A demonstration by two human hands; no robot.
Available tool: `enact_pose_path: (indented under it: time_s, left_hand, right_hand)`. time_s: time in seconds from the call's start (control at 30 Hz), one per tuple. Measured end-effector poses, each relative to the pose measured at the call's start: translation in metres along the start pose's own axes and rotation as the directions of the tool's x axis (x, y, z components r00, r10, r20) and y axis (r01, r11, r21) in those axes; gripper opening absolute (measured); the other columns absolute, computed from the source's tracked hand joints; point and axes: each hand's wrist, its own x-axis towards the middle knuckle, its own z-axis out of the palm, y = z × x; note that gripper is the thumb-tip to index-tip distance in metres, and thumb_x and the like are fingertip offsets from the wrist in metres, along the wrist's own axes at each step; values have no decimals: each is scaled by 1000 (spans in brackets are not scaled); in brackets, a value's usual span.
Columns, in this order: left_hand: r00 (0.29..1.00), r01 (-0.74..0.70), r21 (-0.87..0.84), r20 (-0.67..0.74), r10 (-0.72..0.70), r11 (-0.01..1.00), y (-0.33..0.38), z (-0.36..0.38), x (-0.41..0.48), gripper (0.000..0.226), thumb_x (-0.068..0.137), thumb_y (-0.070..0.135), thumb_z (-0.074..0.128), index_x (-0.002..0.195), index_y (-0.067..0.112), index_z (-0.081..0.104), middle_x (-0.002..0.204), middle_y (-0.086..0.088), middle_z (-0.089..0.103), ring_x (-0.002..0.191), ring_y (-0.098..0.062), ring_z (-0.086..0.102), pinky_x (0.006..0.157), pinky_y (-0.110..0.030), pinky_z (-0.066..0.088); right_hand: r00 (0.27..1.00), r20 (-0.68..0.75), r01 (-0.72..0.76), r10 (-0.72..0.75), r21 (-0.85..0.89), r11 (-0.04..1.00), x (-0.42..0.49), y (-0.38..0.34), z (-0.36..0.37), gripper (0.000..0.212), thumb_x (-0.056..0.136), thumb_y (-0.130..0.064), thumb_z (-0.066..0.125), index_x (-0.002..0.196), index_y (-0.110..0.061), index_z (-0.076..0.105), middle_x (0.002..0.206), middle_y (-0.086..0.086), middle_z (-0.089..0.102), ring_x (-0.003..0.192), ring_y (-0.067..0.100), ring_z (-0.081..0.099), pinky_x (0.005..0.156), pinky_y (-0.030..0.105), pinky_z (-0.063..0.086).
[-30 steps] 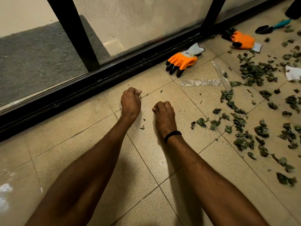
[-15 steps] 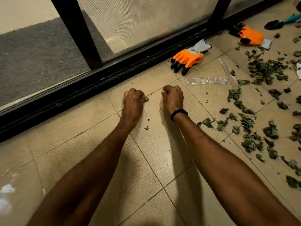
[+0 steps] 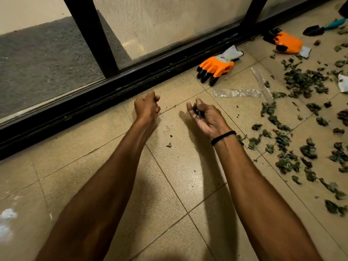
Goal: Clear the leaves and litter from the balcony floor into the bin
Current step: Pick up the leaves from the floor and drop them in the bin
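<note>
Turned palm-up since a moment ago, the right hand (image 3: 207, 117) curls its fingers round a clump of leaf bits (image 3: 196, 110). The left hand (image 3: 146, 108) is fisted; I cannot tell whether it holds anything. Scattered leaves (image 3: 301, 81) lie right of that grip, an orange glove (image 3: 216, 66) beyond it, and crumbs (image 3: 169, 145) behind it.

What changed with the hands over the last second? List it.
The right hand rolled palm-up off the floor and now cups leaf scraps. The left hand stayed curled, turned on its side. The orange glove, plastic wrapper and scattered leaves lie as before.
</note>
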Motion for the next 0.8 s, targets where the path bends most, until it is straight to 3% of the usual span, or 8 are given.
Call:
enact_pose_path:
  time_s: [0.13,0.23,0.3,0.37,0.57,0.67,0.73,0.8]
  left_hand:
    - [990,-122,306,111,92,944,-4,2,-3,8,97,16,49,104,13,52,91,-5,58,68,-13,50,58,-30,40]
    - [916,-400,682,296,270,612,-17,6,-4,21,103,15,46,118,6,58,110,-12,64,94,-24,60,79,-35,49]
    - [834,-538,754,409,372,377,-23,12,-7,22,103,18,52,108,2,67,106,-16,66,98,-28,59,83,-35,45]
    - [776,-606,741,473,417,288,-29,16,-8,19,98,19,63,100,2,70,100,-16,66,94,-29,58,83,-36,42]
    - [658,-692,707,533,532,147,-42,14,-6,15,95,17,66,98,3,73,93,-10,63,93,-24,52,77,-36,46]
    - [658,-691,711,541,524,134,-41,17,-2,16,100,15,58,103,2,68,99,-12,60,98,-25,51,81,-36,47]
    - [702,-656,734,506,501,178,-36,22,2,19,102,16,52,104,2,65,101,-13,60,98,-27,53,82,-36,44]
    - [802,-556,738,355,480,383,-25,23,1,19,100,18,51,95,5,64,91,-10,64,86,-24,58,76,-37,46]
  right_hand:
    - [998,27,-51,51,8,999,4,5,-8,30,90,22,37,99,5,61,117,23,52,120,32,55,74,34,61]
    - [999,-15,-33,33,-32,999,4,7,-11,28,91,20,41,105,8,62,113,24,55,93,26,61,68,26,60]
    - [999,-33,-20,19,-55,998,2,9,-13,23,93,17,45,103,8,63,105,22,57,83,21,61,70,22,59]
    - [999,-44,-15,12,-61,998,2,14,-14,21,93,15,47,103,7,63,97,21,58,77,18,60,68,19,57]
    - [996,-70,41,-59,-237,971,1,23,-18,13,92,-2,64,102,5,66,77,10,66,65,11,59,57,15,53]
    - [982,-88,118,-166,-400,909,6,28,-20,8,93,-7,65,94,0,67,70,5,63,58,9,54,54,15,50]
    - [951,-99,187,-294,-573,798,13,32,-23,8,92,-15,68,89,-8,67,72,3,63,61,10,54,57,19,50]
    - [882,-48,244,-469,-806,540,18,30,-27,9,91,-24,69,87,-16,70,83,-1,68,75,11,60,72,27,54]
